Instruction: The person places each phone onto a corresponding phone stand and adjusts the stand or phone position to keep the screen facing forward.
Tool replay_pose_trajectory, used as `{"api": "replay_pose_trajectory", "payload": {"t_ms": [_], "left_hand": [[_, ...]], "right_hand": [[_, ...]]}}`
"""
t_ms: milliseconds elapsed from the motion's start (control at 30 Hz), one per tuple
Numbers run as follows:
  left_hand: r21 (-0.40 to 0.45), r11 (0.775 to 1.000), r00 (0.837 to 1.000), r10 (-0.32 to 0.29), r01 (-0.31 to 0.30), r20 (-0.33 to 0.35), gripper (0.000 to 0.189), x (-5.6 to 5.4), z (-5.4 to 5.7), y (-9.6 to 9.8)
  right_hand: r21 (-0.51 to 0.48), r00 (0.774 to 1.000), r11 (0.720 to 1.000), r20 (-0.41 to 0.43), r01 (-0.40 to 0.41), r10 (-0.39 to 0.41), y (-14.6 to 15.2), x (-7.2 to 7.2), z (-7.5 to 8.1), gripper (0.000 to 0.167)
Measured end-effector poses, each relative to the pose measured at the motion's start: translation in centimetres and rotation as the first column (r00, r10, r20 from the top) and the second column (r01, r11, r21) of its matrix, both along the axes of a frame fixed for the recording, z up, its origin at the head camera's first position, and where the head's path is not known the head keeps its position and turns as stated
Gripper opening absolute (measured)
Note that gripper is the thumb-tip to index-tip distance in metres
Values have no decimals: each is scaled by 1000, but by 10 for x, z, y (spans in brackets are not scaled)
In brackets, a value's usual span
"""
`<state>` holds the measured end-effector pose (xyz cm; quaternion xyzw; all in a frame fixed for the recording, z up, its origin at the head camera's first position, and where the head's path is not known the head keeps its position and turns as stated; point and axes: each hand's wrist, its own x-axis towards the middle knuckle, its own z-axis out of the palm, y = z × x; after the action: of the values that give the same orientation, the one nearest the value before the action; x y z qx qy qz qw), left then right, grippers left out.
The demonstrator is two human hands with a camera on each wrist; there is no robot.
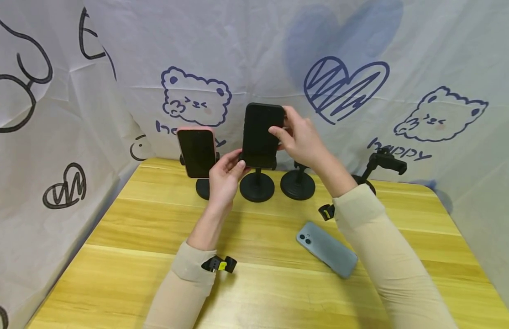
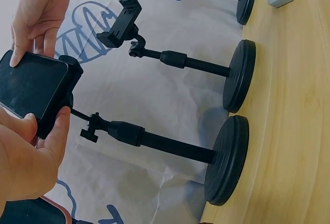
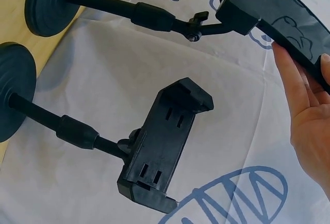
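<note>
Phone (image 1: 260,132): upright, lower end in a black stand's (image 1: 257,188) holder (image 3: 240,7) on the counter (image 1: 127,256).
Left grip (image 1: 225,177): pinches that holder beside the phone's lower corner.
Right grip (image 1: 301,139): pinches the phone's upper right edge.

Four stands line the far edge of a pale wood-grain desk (image 1: 262,278), before a white printed sheet (image 1: 262,55). From the desk's centre, far edge at 12: a black round-based stand (image 1: 202,188) bearing a pink-edged rectangular phone (image 1: 198,153) at 11 o'clock; a second stand (image 1: 257,187), a black rectangular phone (image 1: 257,132) in its holder, at 12; a third stand (image 1: 297,185) at 1; a fourth stand (image 1: 383,161) at 2. A grey-blue rectangular phone (image 1: 330,250) lies at 3. Around the black phone, the left hand (image 1: 225,176) is at 7, the right hand (image 1: 302,137) at 3.
</note>
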<state>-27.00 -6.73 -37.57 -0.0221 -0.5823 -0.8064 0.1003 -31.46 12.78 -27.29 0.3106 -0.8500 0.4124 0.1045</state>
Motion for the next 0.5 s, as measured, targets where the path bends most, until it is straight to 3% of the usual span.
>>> {"api": "replay_pose_trajectory", "payload": {"t_ms": [500], "left_hand": [[-3,1000,1000,6,-6,2,35,1,-1,-2]], "right_hand": [[-3,1000,1000,-3,-10,10,-2,1,-4,39]]}}
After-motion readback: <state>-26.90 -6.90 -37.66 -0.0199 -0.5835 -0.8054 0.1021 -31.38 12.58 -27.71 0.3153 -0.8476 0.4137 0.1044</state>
